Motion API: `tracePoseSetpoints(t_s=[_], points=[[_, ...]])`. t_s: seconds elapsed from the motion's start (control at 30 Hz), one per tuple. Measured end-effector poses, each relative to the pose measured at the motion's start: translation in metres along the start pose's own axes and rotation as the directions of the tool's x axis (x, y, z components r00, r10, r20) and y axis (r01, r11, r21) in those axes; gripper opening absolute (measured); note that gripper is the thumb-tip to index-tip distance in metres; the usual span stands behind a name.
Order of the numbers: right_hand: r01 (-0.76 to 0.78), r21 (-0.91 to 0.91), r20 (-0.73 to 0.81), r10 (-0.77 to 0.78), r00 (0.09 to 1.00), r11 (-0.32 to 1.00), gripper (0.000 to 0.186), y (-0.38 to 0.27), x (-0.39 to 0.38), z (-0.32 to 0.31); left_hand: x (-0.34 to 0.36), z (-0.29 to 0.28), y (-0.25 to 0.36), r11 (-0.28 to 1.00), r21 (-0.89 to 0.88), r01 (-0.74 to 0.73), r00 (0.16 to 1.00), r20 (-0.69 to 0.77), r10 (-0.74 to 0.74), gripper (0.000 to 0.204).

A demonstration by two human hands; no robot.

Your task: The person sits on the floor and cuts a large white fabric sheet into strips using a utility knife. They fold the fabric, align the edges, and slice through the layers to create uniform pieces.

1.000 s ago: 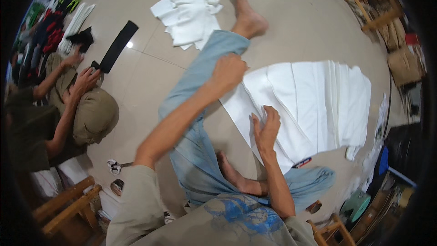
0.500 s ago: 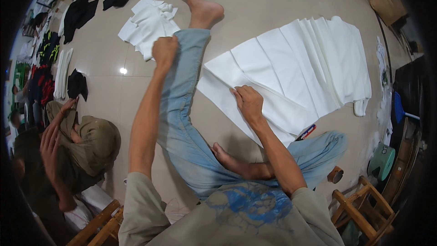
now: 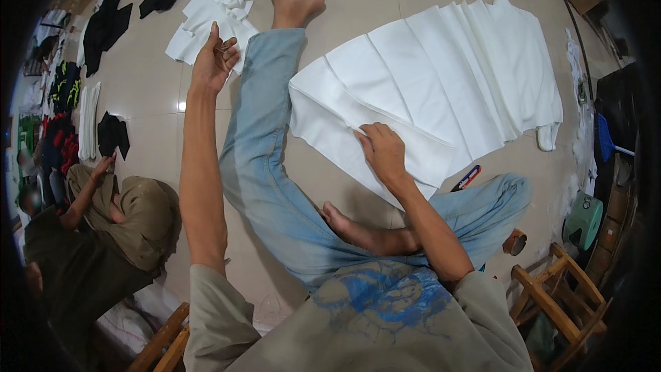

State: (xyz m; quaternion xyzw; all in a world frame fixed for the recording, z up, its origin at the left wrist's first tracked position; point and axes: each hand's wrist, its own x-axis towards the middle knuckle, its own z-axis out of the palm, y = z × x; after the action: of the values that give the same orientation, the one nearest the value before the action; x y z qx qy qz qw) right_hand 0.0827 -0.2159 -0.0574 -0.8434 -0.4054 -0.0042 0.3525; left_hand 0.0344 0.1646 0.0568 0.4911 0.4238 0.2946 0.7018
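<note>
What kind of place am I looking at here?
Probably a small garment workshop: white fabric pieces lie fanned across the tiled floor, a smaller white pile lies beyond, and a co-worker sits near black cloth.

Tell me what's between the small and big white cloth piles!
In the head view, the outstretched jeans leg lies between the small pile and big pile.

Your white panels (image 3: 441, 76) look like smooth, matt cloth, and so does the white pile (image 3: 210, 14), only more rumpled. The floor tiles (image 3: 365, 0) you sit on are glossy enough to mirror a light. You wear faded, creased denim jeans (image 3: 258, 124) and a matt cloth shirt (image 3: 358, 351). Near you, the stool (image 3: 533, 289) is wood, the green object (image 3: 583, 219) smooth plastic.
</note>
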Motion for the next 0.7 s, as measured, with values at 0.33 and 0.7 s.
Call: tracePoseSetpoints(t_s=[0.33,0.7], points=[[0.081,0.008,0.041,-0.082,0.996,0.997,0.018,0.015,-0.017,-0.006,0.053,-0.057,-0.025,-0.510,0.637,-0.577,0.590,0.758,0.279,0.053],[-0.102,0.131,0.079,0.092,0.993,0.986,0.025,0.013,-0.029,-0.044,0.109,-0.158,0.194,-0.116,0.970,-0.213,0.666,0.231,0.709,0.049]])
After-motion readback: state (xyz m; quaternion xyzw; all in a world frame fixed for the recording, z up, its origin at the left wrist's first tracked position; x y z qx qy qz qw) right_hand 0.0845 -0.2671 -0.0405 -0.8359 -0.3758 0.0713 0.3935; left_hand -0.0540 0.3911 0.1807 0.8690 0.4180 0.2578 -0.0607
